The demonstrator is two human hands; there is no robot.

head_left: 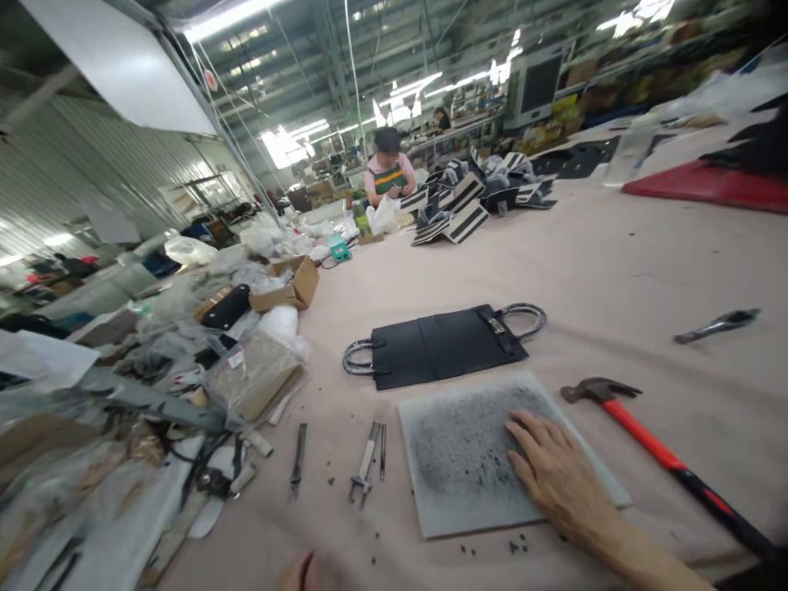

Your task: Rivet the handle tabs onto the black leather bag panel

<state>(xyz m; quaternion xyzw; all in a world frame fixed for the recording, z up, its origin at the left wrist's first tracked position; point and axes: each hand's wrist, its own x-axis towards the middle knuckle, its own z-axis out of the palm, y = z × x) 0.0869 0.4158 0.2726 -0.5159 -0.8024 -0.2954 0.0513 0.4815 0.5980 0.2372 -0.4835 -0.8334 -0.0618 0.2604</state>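
Note:
My right hand (554, 472) lies palm down on the right side of a pale square board (474, 460), fingers stretched out and nothing held. Dark specks and scuffs cover the board's middle. Of my left hand (300, 572), only a bit shows at the bottom edge, so its grip is hidden. Just beyond the board lies a flat black leather bag panel (449, 345) with a plastic-wrapped handle at each end. To the left of the board are a pronged metal punch (367, 464), a thin metal rod (382, 451) and a smaller pronged punch (298, 461).
A claw hammer (646, 439) with a red and black handle lies right of the board. Farther right is another metal tool (717, 326). Plastic bags and an open cardboard box (301, 283) crowd the left. Striped pieces (455, 209) are piled ahead, near a seated person (389, 172).

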